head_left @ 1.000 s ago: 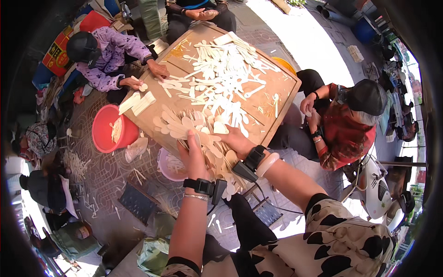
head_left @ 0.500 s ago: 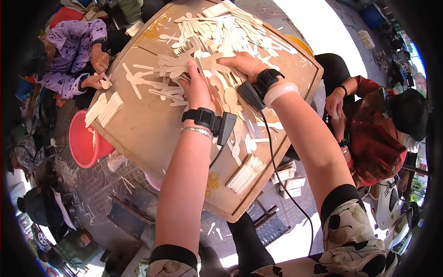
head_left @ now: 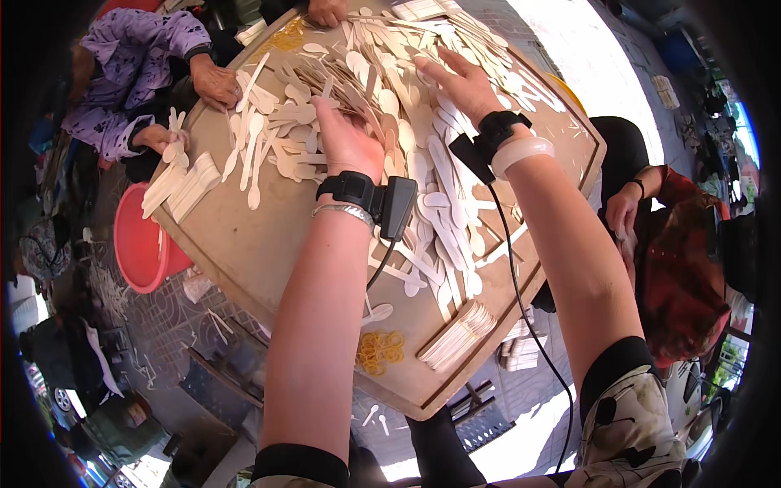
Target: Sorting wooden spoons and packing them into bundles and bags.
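My left hand (head_left: 351,142) is cupped around a loose bunch of pale wooden spoons (head_left: 346,91), its thumb out to the left and its fingers partly hidden behind the spoons. To its right, my right hand (head_left: 470,85) is open above the heap, fingers apart and nothing in them. Beneath and between both hands, more wooden spoons (head_left: 443,207) spread over the brown tabletop (head_left: 244,236). Another cluster of spoons (head_left: 255,130) lies left of my left hand. A black strap with a small box sits on each wrist.
At left, a co-worker's hand (head_left: 213,83) touches spoons; the other hand (head_left: 154,137) holds a few. Another person's hand (head_left: 328,11) rests at the far edge. Rubber bands (head_left: 380,351) and a neat spoon stack (head_left: 457,335) lie near. A red basin (head_left: 134,244) stands left. A cable hangs by my right arm.
My hands have moved apart; the right has lifted away, up and right, open. Spoons have spread down the table's middle. The co-worker's hand at left has reached onto the table.
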`<state>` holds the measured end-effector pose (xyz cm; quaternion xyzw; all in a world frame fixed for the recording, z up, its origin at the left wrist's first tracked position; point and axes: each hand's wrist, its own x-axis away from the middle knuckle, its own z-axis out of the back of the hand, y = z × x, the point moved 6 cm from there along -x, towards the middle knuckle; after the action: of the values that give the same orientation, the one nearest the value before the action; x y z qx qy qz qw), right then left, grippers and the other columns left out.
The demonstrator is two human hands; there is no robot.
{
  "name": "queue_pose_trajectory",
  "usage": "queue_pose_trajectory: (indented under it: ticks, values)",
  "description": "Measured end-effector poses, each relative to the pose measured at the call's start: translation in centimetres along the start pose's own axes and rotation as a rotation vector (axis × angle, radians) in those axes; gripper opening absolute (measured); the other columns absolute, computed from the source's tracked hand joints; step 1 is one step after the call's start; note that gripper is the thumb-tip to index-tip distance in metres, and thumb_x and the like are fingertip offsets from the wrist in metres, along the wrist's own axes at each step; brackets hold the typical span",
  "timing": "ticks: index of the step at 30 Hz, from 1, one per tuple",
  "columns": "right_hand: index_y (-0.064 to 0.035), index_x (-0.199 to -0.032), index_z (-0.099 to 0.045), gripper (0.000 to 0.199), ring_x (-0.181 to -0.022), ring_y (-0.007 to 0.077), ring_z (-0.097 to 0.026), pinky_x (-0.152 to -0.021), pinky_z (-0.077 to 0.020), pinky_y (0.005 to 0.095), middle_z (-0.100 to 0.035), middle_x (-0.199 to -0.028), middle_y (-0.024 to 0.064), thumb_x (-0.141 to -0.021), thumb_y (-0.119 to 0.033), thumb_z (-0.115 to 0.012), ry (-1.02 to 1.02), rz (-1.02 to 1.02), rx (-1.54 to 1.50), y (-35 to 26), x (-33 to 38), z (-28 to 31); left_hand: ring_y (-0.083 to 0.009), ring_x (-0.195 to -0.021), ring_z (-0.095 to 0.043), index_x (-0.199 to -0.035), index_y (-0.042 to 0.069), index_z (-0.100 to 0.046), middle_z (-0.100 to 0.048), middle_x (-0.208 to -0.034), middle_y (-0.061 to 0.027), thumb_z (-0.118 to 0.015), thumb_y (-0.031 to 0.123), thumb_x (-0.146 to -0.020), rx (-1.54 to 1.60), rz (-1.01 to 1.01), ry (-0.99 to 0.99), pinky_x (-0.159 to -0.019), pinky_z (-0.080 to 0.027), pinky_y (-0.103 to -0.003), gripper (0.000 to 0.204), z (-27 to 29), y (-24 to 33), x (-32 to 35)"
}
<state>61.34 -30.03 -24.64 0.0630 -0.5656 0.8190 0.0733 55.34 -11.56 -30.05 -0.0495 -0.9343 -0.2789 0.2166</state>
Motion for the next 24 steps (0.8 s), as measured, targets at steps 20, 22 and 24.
queue_pose_trajectory:
  ticks: [20,22,24]
  values:
    - [-0.0177,-0.156,-0.044,0.077,-0.157,0.0317,-0.023,-0.125,-0.0153,0.0615,-0.025,-0.17,0.0122,-0.084,-0.014,-0.073,-0.166,0.592,0.985,5.5,15.1,-7.2,-0.0403,-0.148,-0.038,-0.156,-0.006,-0.035,-0.034,-0.159,-0.0331,-0.023,0.077,-0.102,-0.434,0.232,0.046,-0.12,-0.034,-0.052,0.099,9.0,5.5,5.9]
    - [-0.0172,-0.155,-0.045,0.077,-0.157,0.0302,-0.023,-0.125,-0.017,0.0609,-0.025,-0.17,0.0105,-0.084,-0.021,-0.076,-0.405,0.673,0.912,4.2,18.8,-9.7,-0.0386,-0.148,-0.039,-0.155,-0.006,-0.036,-0.037,-0.158,-0.0315,-0.023,0.077,-0.102,-0.437,0.271,0.092,-0.119,-0.036,-0.051,0.099,9.9,6.3,7.5]
    - [-0.0167,-0.155,-0.045,0.083,-0.157,0.027,-0.023,-0.127,-0.0172,0.0581,-0.025,-0.171,0.0085,-0.081,-0.031,-0.081,-0.624,0.747,0.854,5.4,22.3,-10.6,-0.0351,-0.147,-0.042,-0.154,-0.007,-0.037,-0.043,-0.157,-0.027,-0.023,0.074,-0.103,-0.439,0.234,0.108,-0.119,-0.037,-0.051,0.097,10.0,6.9,8.8]
